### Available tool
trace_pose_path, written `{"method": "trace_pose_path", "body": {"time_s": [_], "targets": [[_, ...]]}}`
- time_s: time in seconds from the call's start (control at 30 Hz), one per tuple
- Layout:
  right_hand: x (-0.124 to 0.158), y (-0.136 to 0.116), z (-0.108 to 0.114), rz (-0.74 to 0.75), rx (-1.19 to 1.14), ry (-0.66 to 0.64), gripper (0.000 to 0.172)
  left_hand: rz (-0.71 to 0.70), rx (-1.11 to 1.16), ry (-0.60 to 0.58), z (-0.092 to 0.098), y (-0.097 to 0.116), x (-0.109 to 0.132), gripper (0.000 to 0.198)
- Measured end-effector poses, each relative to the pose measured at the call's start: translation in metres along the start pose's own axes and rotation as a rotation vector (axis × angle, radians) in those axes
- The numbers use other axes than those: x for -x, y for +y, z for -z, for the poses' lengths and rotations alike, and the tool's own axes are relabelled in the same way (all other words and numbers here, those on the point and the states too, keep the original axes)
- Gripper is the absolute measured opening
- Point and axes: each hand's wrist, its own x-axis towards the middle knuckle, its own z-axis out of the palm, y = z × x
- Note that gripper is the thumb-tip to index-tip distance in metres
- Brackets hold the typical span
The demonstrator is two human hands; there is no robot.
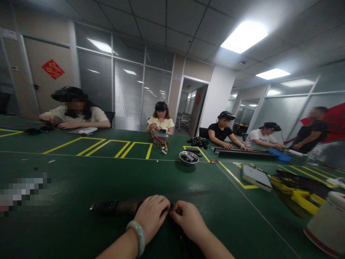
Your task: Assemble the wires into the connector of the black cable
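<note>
Head view: left hand (151, 217) and right hand (188, 220) meet fingertip to fingertip, fingers curled, seemingly pinching the dark tube (115, 208) that runs left of them. Beyond the fingers, a metal bowl (188, 163) holds small dark parts (188, 157).

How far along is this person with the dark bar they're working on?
Nothing looks finished yet: the dark bar lies flat on the green table. In hand: the left hand and right hand pinch together at its right end. What remains can't be told, because fingers hide that spot.
</note>
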Motion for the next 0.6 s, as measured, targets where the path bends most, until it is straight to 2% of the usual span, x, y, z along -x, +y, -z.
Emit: {"method": "trace_pose_path", "body": {"time_s": [0.23, 0.6], "targets": [[-0.0001, 0.0005, 0.0004, 0.008, -0.016, 0.011, 0.007, 0.057, 0.017, 0.023, 0.0011, 0.0016, 0.0010, 0.021], [0.0001, 0.0000, 0.0009, 0.028, 0.009, 0.015, 0.006, 0.018, -0.007, 0.009, 0.0025, 0.0022, 0.0005, 0.017]]}}
